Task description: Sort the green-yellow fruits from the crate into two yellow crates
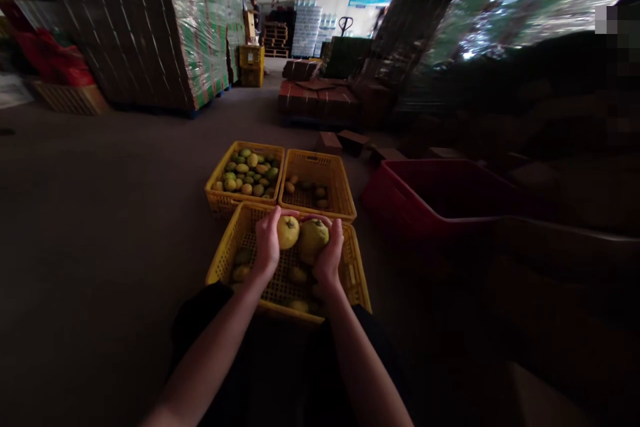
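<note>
Over the near yellow crate (220, 250), both hands are raised with fruit in them. My left hand (268, 240) is closed around a round, yellow fruit (289, 232) with its stem end showing. A larger yellow-green fruit (311, 241) rests in my right hand (330, 250), whose fingers curl behind it. The two fruits are side by side. Below them, several more fruits (298, 274) lie scattered on the bottom of the near crate, partly hidden by my hands and forearms.
Beyond stand a yellow crate (215, 199) heaped with green and yellow fruit and another yellow crate (345, 187) holding several fruits. To the right is a red bin (405, 203). Wrapped pallet stacks (200, 27) and cardboard boxes (320, 101) stand farther back. A person (255, 13) is in the distance.
</note>
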A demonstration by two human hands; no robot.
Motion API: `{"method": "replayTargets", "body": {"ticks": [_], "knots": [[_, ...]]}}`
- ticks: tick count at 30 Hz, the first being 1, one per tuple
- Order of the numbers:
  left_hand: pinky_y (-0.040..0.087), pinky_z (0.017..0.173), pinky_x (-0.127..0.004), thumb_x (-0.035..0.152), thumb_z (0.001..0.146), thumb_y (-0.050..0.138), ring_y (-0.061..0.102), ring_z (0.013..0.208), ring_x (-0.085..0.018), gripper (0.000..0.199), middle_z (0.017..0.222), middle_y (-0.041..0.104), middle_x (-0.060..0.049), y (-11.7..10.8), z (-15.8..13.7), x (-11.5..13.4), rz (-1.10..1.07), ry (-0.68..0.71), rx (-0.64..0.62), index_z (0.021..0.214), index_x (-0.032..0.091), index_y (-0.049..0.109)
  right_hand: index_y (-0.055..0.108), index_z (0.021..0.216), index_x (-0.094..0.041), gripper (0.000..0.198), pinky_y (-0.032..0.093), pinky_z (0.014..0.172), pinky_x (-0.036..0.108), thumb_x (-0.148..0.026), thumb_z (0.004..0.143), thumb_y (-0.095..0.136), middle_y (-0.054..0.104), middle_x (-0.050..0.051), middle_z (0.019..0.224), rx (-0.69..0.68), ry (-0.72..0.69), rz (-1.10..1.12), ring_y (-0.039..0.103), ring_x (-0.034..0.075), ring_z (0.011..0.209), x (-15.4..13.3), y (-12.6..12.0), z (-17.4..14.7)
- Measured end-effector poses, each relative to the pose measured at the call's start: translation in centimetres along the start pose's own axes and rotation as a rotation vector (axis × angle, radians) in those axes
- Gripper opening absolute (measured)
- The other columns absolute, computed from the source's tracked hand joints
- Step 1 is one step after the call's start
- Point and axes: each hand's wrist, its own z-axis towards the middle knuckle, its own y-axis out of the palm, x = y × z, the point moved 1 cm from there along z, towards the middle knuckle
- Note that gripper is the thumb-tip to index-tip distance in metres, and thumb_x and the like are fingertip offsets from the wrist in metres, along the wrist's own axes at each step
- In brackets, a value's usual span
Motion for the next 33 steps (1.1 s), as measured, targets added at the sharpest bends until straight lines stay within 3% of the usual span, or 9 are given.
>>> {"method": "replayTargets", "body": {"ticks": [6,10,16,21,27,33], "knots": [[0.045,0.069,-0.029,0.046,0.086,0.042,0.064,0.067,-0.019,0.049,0.062,0.069,-0.004,-1.0,0.2,1.1,0.108,0.105,-0.142,0.056,0.018,0.07,0.074,0.08,-0.022,0.035,0.046,0.071,0.029,-0.039,0.091,0.045,0.07,0.0,0.076,-0.073,-0.292,-0.174,0.063,0.018,0.072,-0.8,-0.5,-1.2],[0.044,0.068,-0.029,0.04,0.086,0.042,0.063,0.066,-0.019,0.046,0.062,0.069,-0.006,-1.2,0.2,0.9,0.056,0.13,-0.237,0.058,0.017,0.072,0.075,0.086,-0.023,0.038,0.047,0.075,0.032,-0.04,0.091,0.042,0.071,0.003,0.081,-0.111,-0.441,-0.249,0.064,0.021,0.078,-1.0,-1.0,-1.6],[0.044,0.066,-0.028,0.036,0.083,0.045,0.063,0.064,-0.018,0.041,0.061,0.069,-0.006,-1.1,0.1,0.9,0.016,0.118,-0.237,0.057,0.017,0.072,0.076,0.081,-0.023,0.035,0.048,0.075,0.034,-0.041,0.087,0.046,0.072,0.004,0.079,-0.072,-0.428,-0.203,0.065,0.022,0.077,-1.3,-1.0,-1.7],[0.045,0.062,-0.027,0.039,0.076,0.047,0.064,0.065,-0.02,0.039,0.055,0.067,-0.007,-0.7,0.7,1.1,-0.1,-0.054,-0.201,0.051,0.016,0.067,0.075,0.073,-0.021,0.039,0.048,0.072,0.031,-0.04,0.087,0.043,0.071,0.003,0.073,0.003,-0.258,-0.026,0.064,0.019,0.072,-0.7,-0.3,-1.6],[0.048,0.061,-0.026,0.035,0.071,0.049,0.065,0.064,-0.02,0.034,0.051,0.063,-0.007,-0.5,1.2,1.4,-0.218,-0.243,-0.171,0.046,0.017,0.062,0.07,0.062,-0.016,0.037,0.051,0.066,0.029,-0.043,0.077,0.048,0.067,0.003,0.061,0.067,0.134,0.325,0.062,0.017,0.061,0.4,0.6,-0.6],[0.05,0.054,-0.028,0.026,0.077,0.042,0.062,0.053,-0.017,0.03,0.054,0.062,-0.006,-1.2,2.1,1.3,-0.552,-0.696,0.022,0.06,0.014,0.062,0.066,0.066,-0.017,0.032,0.057,0.072,0.036,-0.044,0.074,0.051,0.067,0.004,0.058,0.032,0.56,0.631,0.067,0.02,0.063,1.0,0.3,0.6]]}}
